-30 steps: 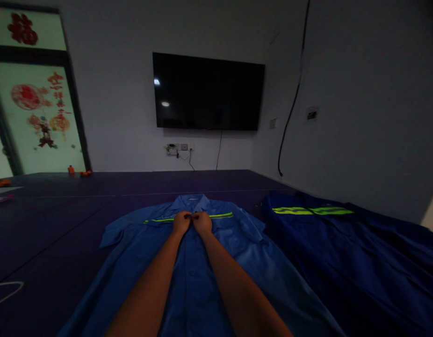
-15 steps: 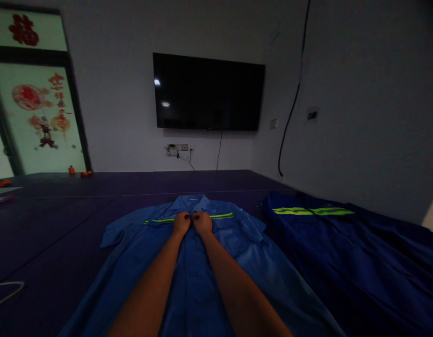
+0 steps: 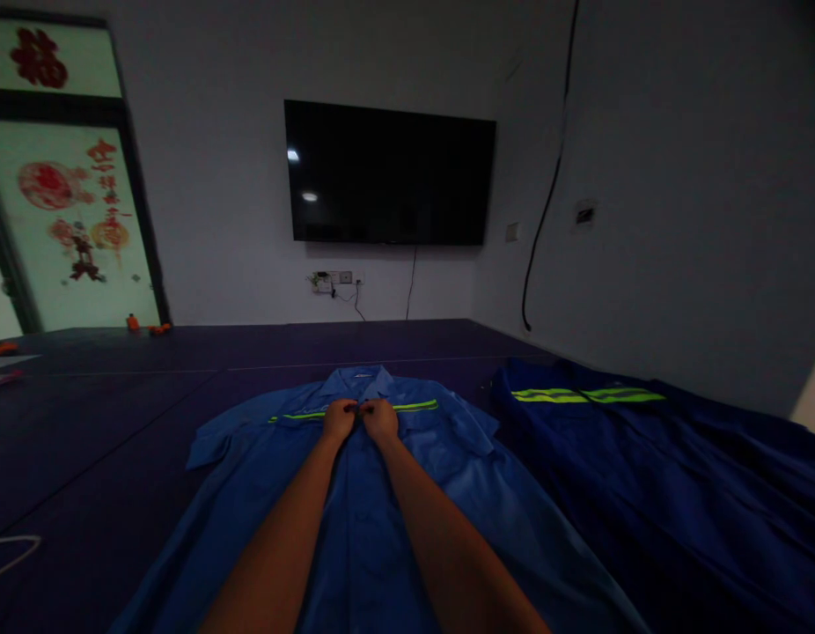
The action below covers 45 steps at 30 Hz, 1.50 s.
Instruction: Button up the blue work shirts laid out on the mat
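A blue work shirt (image 3: pixel 262 458) with a yellow-green reflective stripe lies flat, collar away from me, on a dark purple surface (image 3: pixel 84 440). My left hand (image 3: pixel 340 420) and my right hand (image 3: pixel 380 419) rest side by side on its chest, just below the collar. Both have their fingers curled and pinched on the shirt's front placket at the stripe. The fingertips meet at the middle seam. What they pinch there is too small to make out.
A darker blue garment (image 3: pixel 645 475) with the same reflective stripe lies to the right. A black TV (image 3: pixel 389 173) hangs on the far wall above a socket. A door with red decorations (image 3: pixel 70 211) is at left. A white cord (image 3: pixel 11 555) lies at the lower left.
The view has shifted very slightly. Both hands stay pinched at the same spot on the shirt's chest.
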Each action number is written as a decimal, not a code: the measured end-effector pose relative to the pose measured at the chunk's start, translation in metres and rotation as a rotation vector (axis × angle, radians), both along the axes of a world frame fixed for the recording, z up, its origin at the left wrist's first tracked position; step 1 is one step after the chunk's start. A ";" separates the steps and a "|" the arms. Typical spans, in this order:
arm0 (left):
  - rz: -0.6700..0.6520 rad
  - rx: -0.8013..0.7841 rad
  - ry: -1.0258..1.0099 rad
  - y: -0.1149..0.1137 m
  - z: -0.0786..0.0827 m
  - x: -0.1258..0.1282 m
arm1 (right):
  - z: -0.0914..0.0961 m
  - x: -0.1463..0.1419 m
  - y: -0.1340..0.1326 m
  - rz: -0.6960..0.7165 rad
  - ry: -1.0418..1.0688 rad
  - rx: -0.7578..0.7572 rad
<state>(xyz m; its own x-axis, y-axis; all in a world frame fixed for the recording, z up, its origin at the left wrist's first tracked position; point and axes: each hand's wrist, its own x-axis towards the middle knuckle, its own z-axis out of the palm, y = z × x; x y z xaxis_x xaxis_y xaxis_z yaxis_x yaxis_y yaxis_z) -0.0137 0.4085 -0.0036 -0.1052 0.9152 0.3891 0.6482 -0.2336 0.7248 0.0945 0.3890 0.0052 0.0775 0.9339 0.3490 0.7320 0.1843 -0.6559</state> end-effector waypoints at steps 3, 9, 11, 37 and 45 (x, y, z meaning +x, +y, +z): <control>-0.003 -0.002 -0.014 0.001 -0.001 -0.001 | 0.000 0.000 0.001 0.006 -0.005 0.002; -0.001 -0.006 -0.032 0.000 -0.002 0.000 | 0.001 0.001 0.000 0.011 -0.035 0.004; 0.000 -0.006 -0.031 0.000 -0.002 0.000 | 0.002 0.001 0.000 0.015 -0.049 0.007; -0.004 -0.037 -0.029 0.002 -0.001 0.000 | 0.008 -0.002 -0.009 0.025 -0.192 -0.018; 0.011 -0.034 -0.029 -0.002 0.002 0.002 | 0.008 -0.003 -0.009 0.014 -0.176 -0.007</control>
<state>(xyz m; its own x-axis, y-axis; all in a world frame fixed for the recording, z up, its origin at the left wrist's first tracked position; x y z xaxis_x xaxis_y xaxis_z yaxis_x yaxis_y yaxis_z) -0.0120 0.4060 -0.0017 -0.1264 0.9264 0.3548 0.6294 -0.2015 0.7505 0.0910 0.3798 0.0131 0.0027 0.9371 0.3491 0.8331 0.1911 -0.5191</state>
